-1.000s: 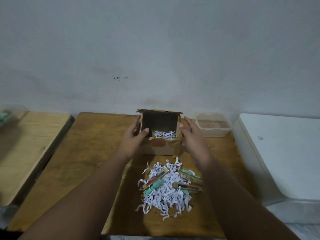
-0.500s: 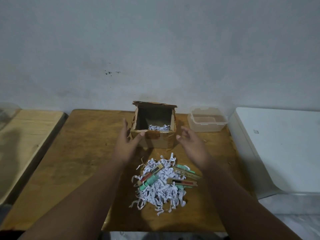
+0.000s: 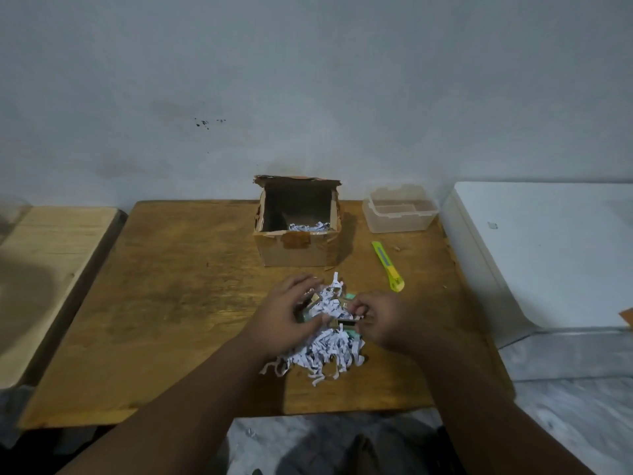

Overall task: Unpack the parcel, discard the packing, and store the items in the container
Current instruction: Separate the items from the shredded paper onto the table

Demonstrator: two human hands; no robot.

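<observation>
The open cardboard parcel box (image 3: 297, 249) stands at the back of the wooden table (image 3: 178, 303), with a few paper shreds left inside. In front of it lies a pile of white shredded paper (image 3: 322, 351) with small brown and green packaged items (image 3: 344, 323) mixed in. My left hand (image 3: 286, 318) lies palm down on the pile's left side, fingers curled over it. My right hand (image 3: 380, 318) is on the pile's right side, fingertips pinched on one brown packaged item. The clear plastic container (image 3: 399, 219) stands empty to the right of the box.
A yellow-green utility knife (image 3: 388, 267) lies between the box and the table's right edge. A white appliance top (image 3: 548, 255) adjoins the table on the right, and a lighter wooden surface (image 3: 44, 269) on the left. A grey wall rises right behind.
Both hands let go of the box sides and drew back down onto the shredded paper pile. The view tilted, bringing the knife into sight.
</observation>
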